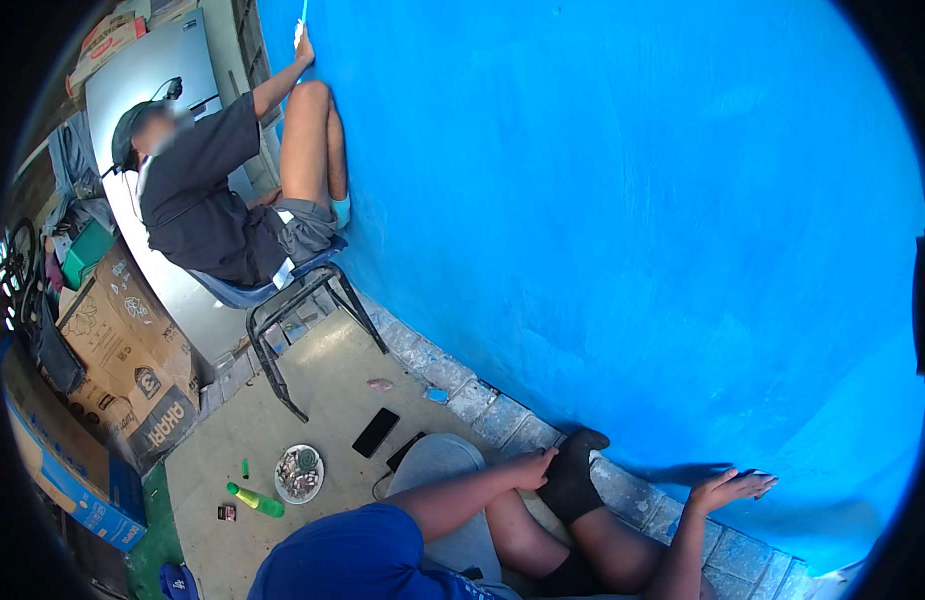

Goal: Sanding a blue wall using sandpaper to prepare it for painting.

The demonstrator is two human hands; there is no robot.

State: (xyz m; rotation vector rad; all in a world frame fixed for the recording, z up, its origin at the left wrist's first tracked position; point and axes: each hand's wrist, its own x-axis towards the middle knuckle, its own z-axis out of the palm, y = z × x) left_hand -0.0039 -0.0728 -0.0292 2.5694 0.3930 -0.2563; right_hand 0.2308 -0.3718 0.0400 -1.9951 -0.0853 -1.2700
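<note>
My right hand (pixel 724 490) presses against the bright blue wall (pixel 622 250) at the lower right. Its fingers close around a small dark flat piece (pixel 758 474), too small to make out as sandpaper or a pad. My left hand (pixel 532 468) rests beside my raised foot in a black sock (pixel 574 478), its fingers together and curled, partly hidden. Whatever they may hold does not show. Under my left forearm stands a grey rounded seat (pixel 437 465). Faint lighter smears mark the wall's surface.
Another person (pixel 212 195) sits on a chair (pixel 282 300), reaching a thin light-blue stick to the wall. On the floor board lie a phone (pixel 376 433), a plate with cigarette butts (pixel 299 474), a green bottle (pixel 255 500) and a blue scrap (pixel 436 396). Cardboard boxes (pixel 132 350) stand left.
</note>
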